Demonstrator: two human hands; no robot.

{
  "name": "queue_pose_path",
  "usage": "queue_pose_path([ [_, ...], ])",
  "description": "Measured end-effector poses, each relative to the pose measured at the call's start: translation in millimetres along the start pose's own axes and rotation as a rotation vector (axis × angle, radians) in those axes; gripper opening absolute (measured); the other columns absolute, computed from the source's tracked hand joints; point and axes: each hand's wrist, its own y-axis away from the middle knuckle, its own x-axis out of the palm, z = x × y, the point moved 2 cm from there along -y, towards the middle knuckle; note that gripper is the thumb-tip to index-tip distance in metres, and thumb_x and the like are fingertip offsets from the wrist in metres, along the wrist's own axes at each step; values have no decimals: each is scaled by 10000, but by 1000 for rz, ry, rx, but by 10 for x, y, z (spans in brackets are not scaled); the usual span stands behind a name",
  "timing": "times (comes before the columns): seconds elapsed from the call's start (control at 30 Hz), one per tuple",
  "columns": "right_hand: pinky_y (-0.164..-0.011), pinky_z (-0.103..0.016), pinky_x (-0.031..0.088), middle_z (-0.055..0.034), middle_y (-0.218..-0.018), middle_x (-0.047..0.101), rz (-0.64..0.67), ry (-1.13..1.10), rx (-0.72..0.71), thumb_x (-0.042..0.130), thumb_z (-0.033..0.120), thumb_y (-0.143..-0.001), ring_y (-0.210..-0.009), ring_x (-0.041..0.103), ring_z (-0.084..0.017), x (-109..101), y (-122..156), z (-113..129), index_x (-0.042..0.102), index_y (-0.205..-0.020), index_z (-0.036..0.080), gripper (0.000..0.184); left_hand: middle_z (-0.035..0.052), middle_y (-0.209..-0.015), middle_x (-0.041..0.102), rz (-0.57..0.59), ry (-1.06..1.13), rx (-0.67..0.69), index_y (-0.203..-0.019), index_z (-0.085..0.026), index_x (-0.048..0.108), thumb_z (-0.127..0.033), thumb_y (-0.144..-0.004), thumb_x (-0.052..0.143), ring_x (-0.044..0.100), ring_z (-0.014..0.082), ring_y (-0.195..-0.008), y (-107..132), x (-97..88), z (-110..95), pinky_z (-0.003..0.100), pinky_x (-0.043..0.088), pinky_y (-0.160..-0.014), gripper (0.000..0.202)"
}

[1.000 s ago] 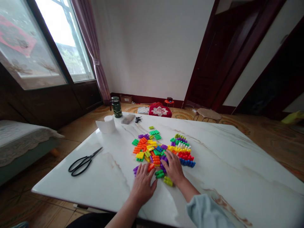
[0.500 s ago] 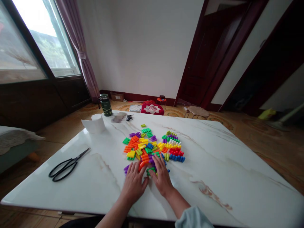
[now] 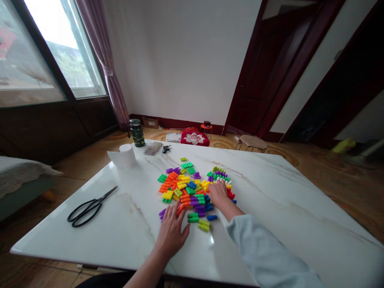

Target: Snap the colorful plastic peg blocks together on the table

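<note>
On the white marbled surface, the left hand, fingers spread, lies at the near-left edge of the multicoloured plastic block pile; the right hand, grip hidden, overlaps the right-hand block rows.

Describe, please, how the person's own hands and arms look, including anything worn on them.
The left hand and right hand are both ungloved. A plain, loose, pale blue-grey sleeve reaches partway down the right forearm; the left forearm is uncovered as far as it shows.
</note>
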Motion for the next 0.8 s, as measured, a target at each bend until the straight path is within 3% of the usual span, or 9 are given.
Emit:
queue_pose_path([
  [0.2, -1007, -464, 295, -168, -966, 714, 49, 111, 80, 615, 293, -882, -996, 611, -292, 60, -2, 95, 668, -1099, 128, 277, 156, -1473, 435, 1, -1, -1, -1327, -219, 510, -301, -836, 580, 440, 344, -1330, 1, 0, 5, 562, 388, -1091, 502],
  [0.43, -999, -424, 326, -157, -1017, 703, 55, 95, 143, 627, 377, -873, -1043, 619, -280, 66, -54, 144, 668, -1058, 135, 307, 147, -1470, 444, -26, 3, 5, -1322, -219, 526, -310, -852, 571, 460, 332, -1314, -3, 12, 27, 549, 394, -1092, 481],
  [0.63, -889, -362, 427, -162, -1076, 696, 64, 20, 238, 665, 199, -808, -1022, 646, -262, 67, -119, 203, 600, -1206, 122, 410, 158, -1464, 446, -33, -27, 14, -1324, -211, 522, -313, -860, 567, 469, 338, -1303, 7, 48, 47, 552, 405, -1075, 477],
  [0.8, -846, -289, 463, -109, -1056, 693, -25, -91, 211, 628, 193, -824, -986, 641, -215, -37, -7, 225, 660, -1063, 165, 243, 159, -1445, 467, -18, -35, 21, -1314, -214, 525, -311, -847, 573, 479, 337, -1287, -5, 18, 31, 548, 411, -1064, 479],
])
